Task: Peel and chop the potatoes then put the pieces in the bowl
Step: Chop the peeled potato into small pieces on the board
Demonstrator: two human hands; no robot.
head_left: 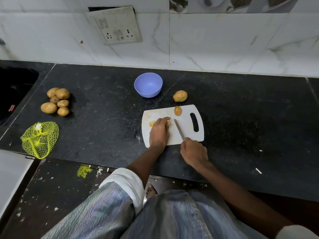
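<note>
The potato piece being cut lies on the white cutting board, toward its left half. The left hand presses down on this piece, fingers curled over it. The right hand, at the board's near edge, is closed around the handle of a knife; the blade angles across the board just right of the piece. A second potato piece sits at the board's far edge. Beyond the board: one whole potato and the empty blue bowl. Well left of the board: a potato pile and a yellow net bag.
</note>
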